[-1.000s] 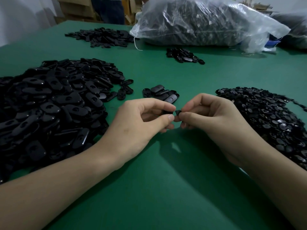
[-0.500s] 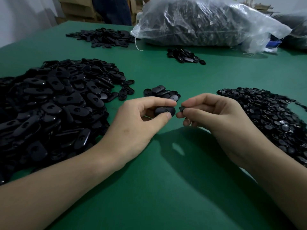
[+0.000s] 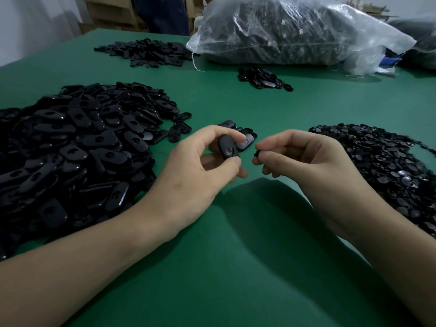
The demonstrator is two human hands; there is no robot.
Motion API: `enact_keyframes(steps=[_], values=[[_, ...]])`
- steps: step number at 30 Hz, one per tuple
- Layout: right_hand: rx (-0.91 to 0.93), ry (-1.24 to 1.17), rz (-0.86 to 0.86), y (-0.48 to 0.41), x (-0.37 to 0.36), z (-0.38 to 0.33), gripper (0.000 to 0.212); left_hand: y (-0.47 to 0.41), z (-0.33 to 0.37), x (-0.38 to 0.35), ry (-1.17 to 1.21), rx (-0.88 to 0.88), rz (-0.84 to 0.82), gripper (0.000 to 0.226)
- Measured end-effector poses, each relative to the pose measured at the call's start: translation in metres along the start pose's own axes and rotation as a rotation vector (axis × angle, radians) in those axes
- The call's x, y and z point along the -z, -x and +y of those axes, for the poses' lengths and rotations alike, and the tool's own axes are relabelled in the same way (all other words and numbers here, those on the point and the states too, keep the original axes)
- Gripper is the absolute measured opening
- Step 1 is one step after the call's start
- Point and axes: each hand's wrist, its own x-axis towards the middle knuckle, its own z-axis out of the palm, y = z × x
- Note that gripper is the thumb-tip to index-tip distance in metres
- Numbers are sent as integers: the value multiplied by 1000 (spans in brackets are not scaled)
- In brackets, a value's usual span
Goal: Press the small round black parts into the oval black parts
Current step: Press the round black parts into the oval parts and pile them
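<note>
My left hand (image 3: 200, 166) pinches one oval black part (image 3: 228, 147) between thumb and fingers, its round recess facing me. My right hand (image 3: 304, 159) pinches a small round black part (image 3: 257, 154) at its fingertips, a short gap to the right of the oval part. A big heap of oval parts (image 3: 70, 147) lies on the left. On the right spreads a heap of small round parts (image 3: 382, 166). A small cluster of oval parts (image 3: 245, 135) sits on the table just behind my hands.
The green table (image 3: 236, 267) carries another flat black pile (image 3: 146, 53) at the back left and a little cluster (image 3: 264, 77) at the back centre. A large clear plastic bag of black parts (image 3: 295, 31) lies along the far edge. A person (image 3: 162, 13) stands behind.
My hands have drawn apart. The left hand has turned the oval part upright, so its recess shows. The right hand still holds the small round part, a little further right.
</note>
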Motion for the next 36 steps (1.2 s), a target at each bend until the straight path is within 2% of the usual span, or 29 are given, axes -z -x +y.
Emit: enact_keyframes(steps=[10,20,36], values=[[98,24,1,1,-1,1,14,0,2,-1,21,37,1,25],[108,110,41,1,-2,2,11,1,3,-1,10,64,4,14],[367,657,167,10,-12,-7,10,0,2,-1,145,149,27,12]])
